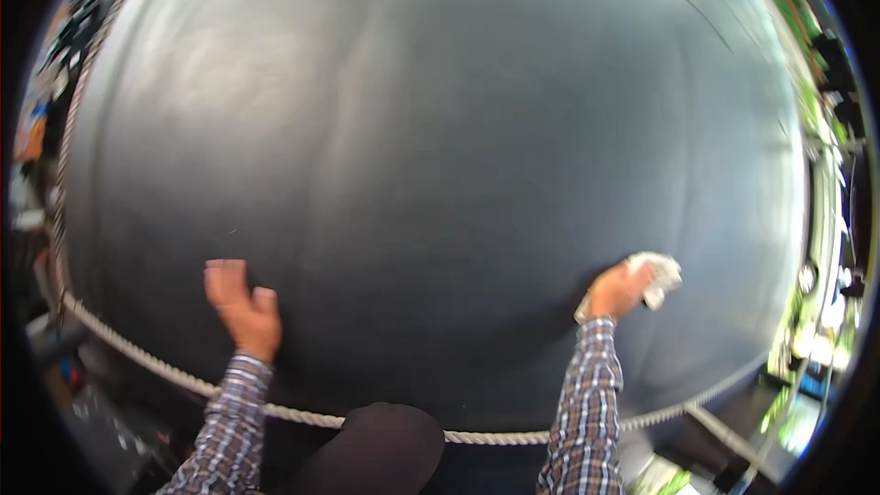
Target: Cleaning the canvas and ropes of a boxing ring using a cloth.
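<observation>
A large dark grey sheet [440,172] with a smooth sheen and faint creases fills most of the view. Over its lower left part is my left hand [244,306], empty, the thumb apart from the fingers; whether it touches the sheet I cannot tell. At the lower right, my right hand [619,289] holds a crumpled whitish cloth [661,278] against the sheet. Part of the cloth also shows at the wrist side of that hand. Both forearms wear plaid sleeves and cross a twisted rope [309,417] along the sheet's near edge.
The rope also runs up the left side. From the lower right edge another rope [729,433] leads outward. A dark rounded shape, perhaps my knee, overlaps the near edge. Blurred clutter lies at far left; greenery and a vehicle wheel [807,278] appear at far right.
</observation>
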Demonstrator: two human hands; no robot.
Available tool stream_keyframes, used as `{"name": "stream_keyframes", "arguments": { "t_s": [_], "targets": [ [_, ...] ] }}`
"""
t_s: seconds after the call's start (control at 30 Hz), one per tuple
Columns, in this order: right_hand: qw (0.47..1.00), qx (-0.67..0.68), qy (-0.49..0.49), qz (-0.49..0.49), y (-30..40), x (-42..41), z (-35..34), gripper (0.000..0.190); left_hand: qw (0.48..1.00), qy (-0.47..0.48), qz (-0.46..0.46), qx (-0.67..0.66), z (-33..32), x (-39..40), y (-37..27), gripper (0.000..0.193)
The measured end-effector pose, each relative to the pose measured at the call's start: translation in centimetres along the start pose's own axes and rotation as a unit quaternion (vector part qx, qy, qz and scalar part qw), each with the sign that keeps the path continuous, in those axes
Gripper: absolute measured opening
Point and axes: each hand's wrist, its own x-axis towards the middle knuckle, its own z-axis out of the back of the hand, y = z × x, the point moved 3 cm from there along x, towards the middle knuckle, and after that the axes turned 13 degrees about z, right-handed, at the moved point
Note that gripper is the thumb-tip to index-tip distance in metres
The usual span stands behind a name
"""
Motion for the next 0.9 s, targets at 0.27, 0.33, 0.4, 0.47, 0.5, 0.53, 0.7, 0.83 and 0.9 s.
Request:
{"name": "stream_keyframes", "arguments": {
  "t_s": [0.27,0.33,0.4,0.47,0.5,0.53,0.7,0.83,0.9],
  "targets": [
    [0.998,0.045,0.008,-0.049,0.2,0.3,-1.9,0.056,0.987,-0.086,0.093,0.095,-3.4,2.9,10.9,0.055],
    [0.998,0.038,0.009,-0.046,-0.6,0.1,-1.9,0.056,0.983,-0.062,0.126,0.122,-3.9,2.0,10.4,0.058],
    [0.998,0.039,0.011,-0.044,-0.4,-0.2,-1.8,0.056,0.985,-0.052,0.125,0.111,-3.8,1.9,10.3,0.059],
    [0.999,0.033,0.01,-0.032,-0.5,-0.4,-2.1,0.055,0.984,-0.046,0.128,0.114,-3.4,2.1,9.8,0.059],
    [0.999,0.027,0.01,-0.028,-1.0,-0.6,-2.0,0.055,0.984,-0.037,0.13,0.116,-3.4,2.0,9.5,0.06],
    [0.999,0.03,0.01,-0.028,-0.9,-0.8,-1.9,0.055,0.984,-0.035,0.129,0.114,-3.1,2.2,9.4,0.06],
    [0.998,0.057,0.002,-0.012,0.0,-0.3,-1.6,0.054,0.985,-0.018,0.14,0.101,-2.3,2.8,9.1,0.064],
    [0.999,0.049,0.016,-0.007,-0.9,-0.5,-1.8,0.055,0.982,0.006,0.154,0.105,-1.8,2.9,7.6,0.066],
    [0.999,0.042,0.024,-0.017,-0.9,-0.4,-1.6,0.054,0.982,0.009,0.16,0.099,-1.7,2.9,7.2,0.066]
  ]
}}
